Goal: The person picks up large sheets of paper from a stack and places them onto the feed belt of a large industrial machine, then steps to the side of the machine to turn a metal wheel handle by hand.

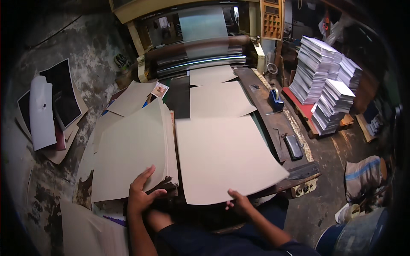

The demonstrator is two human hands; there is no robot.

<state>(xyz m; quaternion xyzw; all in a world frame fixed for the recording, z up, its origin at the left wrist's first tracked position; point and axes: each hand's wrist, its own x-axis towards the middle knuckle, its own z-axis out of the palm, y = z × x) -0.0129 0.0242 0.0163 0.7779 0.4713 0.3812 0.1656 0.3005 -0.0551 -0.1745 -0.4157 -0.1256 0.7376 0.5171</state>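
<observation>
A large beige paper sheet (226, 158) lies over the feed bed in front of me. My right hand (240, 202) pinches its near edge, thumb on top and fingers beneath. Two more beige sheets, a middle one (220, 99) and a far one (211, 75), run in line from it toward the machine's rollers (200, 62). To the left stands a stack of similar sheets (130, 149). By that stack's near right corner is my left hand (144, 191), thumb and fingers spread, holding nothing.
A metal side rail (267, 121) carries a blue tape dispenser (276, 100) and a dark oblong case (293, 147). Tall stacks of white paper (314, 70) rest on a red-topped pallet at right. A blue drum (356, 234) stands near right. Loose sheets (42, 113) hang on the left wall.
</observation>
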